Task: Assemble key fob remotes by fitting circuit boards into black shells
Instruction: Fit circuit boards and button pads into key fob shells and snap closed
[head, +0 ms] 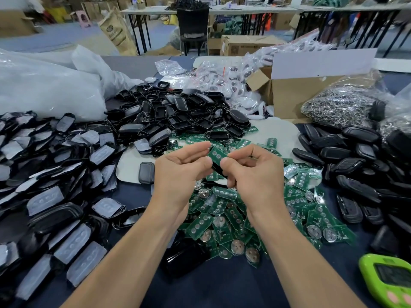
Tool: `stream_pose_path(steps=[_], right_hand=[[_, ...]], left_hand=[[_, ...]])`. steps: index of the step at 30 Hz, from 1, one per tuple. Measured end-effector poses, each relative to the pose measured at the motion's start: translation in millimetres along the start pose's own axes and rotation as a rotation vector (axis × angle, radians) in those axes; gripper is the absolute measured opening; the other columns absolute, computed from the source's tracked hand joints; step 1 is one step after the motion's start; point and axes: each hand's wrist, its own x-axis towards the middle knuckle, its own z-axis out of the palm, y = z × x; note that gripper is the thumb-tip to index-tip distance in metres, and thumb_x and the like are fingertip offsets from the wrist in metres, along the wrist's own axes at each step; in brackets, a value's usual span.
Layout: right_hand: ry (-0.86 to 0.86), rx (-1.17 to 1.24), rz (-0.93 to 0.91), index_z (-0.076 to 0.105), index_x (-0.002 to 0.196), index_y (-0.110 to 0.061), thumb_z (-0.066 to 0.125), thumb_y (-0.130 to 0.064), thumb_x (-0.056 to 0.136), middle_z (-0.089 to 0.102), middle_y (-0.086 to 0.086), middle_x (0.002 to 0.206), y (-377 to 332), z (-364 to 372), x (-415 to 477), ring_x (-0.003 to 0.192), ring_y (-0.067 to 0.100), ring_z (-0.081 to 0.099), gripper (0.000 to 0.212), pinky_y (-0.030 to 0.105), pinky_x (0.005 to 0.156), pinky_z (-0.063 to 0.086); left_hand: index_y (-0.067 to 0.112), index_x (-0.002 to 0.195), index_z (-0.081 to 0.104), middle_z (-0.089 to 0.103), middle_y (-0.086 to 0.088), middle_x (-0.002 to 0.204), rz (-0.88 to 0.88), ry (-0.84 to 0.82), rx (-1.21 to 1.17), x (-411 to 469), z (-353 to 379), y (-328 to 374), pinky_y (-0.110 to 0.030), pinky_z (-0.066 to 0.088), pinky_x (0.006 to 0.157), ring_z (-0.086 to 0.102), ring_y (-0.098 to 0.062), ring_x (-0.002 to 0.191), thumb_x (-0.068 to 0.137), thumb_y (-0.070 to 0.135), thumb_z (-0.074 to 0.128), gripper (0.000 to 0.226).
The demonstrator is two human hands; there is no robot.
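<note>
Head view: above the middle of the desk [222,287], the left hand [182,167] pinches a green circuit board [217,154] between thumb and forefinger. The right hand [251,170], fingers curled, grips the black shell [216,169] under it. The board sits tilted, apparently not yet seated. A heap of loose boards [222,214] lies beneath and empty shells [178,116] lie toward the far edge. The closed fobs [347,152] at the right edge look finished, and much seems left.
</note>
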Motion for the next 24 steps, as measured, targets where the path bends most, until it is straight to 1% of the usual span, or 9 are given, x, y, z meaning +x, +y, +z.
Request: stream_pose_path(steps=[5, 9, 13, 17, 19, 21, 24], right_hand=[[-0.002, 0.068, 0.034, 0.072, 0.072, -0.019, 0.081, -0.002, 0.081, 0.066, 0.004, 0.055, 2.3, -1.4, 3.6, 0.042, 0.015, 0.056, 0.022, 0.021, 0.049, 0.047], [-0.029, 0.069, 0.019, 0.073, 0.074, -0.021, 0.081, -0.003, 0.082, 0.064, 0.004, 0.054, 2.2, -2.5, 4.1, 0.043, 0.016, 0.055, 0.021, 0.024, 0.049, 0.047], [-0.052, 0.069, 0.006, 0.073, 0.073, -0.02, 0.08, 0.0, 0.082, 0.063, 0.008, 0.054, 1.5, -3.5, 4.5, 0.043, 0.016, 0.052, 0.023, 0.026, 0.048, 0.046], [-0.057, 0.053, 0.0, 0.073, 0.072, -0.018, 0.08, 0.002, 0.081, 0.064, 0.01, 0.055, 0.8, -5.0, 4.9, 0.042, 0.017, 0.052, 0.023, 0.027, 0.047, 0.046], [-0.061, 0.046, 0.003, 0.072, 0.07, -0.018, 0.08, 0.002, 0.081, 0.063, 0.009, 0.054, 1.5, -5.5, 5.8, 0.042, 0.017, 0.051, 0.024, 0.029, 0.046, 0.046], [-0.048, 0.017, -0.001, 0.072, 0.068, -0.02, 0.081, -0.001, 0.079, 0.063, 0.004, 0.053, 2.5, -4.7, 5.7, 0.042, 0.017, 0.052, 0.024, 0.03, 0.048, 0.047], [-0.017, -0.033, 0.0, 0.073, 0.068, -0.024, 0.08, -0.013, 0.072, 0.067, 0.001, 0.055, 3.7, -2.6, 4.7, 0.046, 0.017, 0.055, 0.014, 0.033, 0.055, 0.049]], left_hand=[[0.02, 0.096, 0.081, 0.082, 0.006, 0.095, -0.066, 0.031, -0.07, 3.2, -2.1, -0.4, -0.02, 0.061, 0.071, 0.077, -0.008, 0.094, 0.086, -0.01, 0.074, 0.032], [0.021, 0.094, 0.081, 0.082, 0.007, 0.092, -0.063, 0.01, -0.061, 3.7, -2.2, 0.7, -0.02, 0.061, 0.071, 0.077, -0.006, 0.092, 0.087, -0.011, 0.073, 0.034], [0.023, 0.091, 0.082, 0.082, 0.007, 0.092, -0.071, 0.002, -0.065, 2.1, -2.1, 1.5, -0.02, 0.061, 0.072, 0.077, -0.004, 0.091, 0.086, -0.011, 0.073, 0.035], [0.023, 0.091, 0.084, 0.082, -0.002, 0.096, -0.082, -0.009, -0.053, 1.0, -3.0, 2.5, -0.022, 0.061, 0.074, 0.078, -0.013, 0.088, 0.087, -0.01, 0.073, 0.035], [0.023, 0.089, 0.084, 0.082, -0.004, 0.095, -0.08, -0.022, -0.051, 0.5, -2.8, 3.4, -0.023, 0.062, 0.074, 0.078, -0.015, 0.087, 0.086, -0.011, 0.072, 0.036], [0.024, 0.086, 0.085, 0.082, -0.003, 0.09, -0.066, -0.034, -0.043, -0.5, -2.3, 4.2, -0.023, 0.062, 0.073, 0.078, -0.013, 0.084, 0.086, -0.012, 0.073, 0.037], [0.026, 0.084, 0.086, 0.081, -0.003, 0.089, -0.029, -0.052, -0.003, -1.5, -1.7, 4.8, -0.023, 0.061, 0.074, 0.077, -0.012, 0.083, 0.085, -0.011, 0.074, 0.038]])
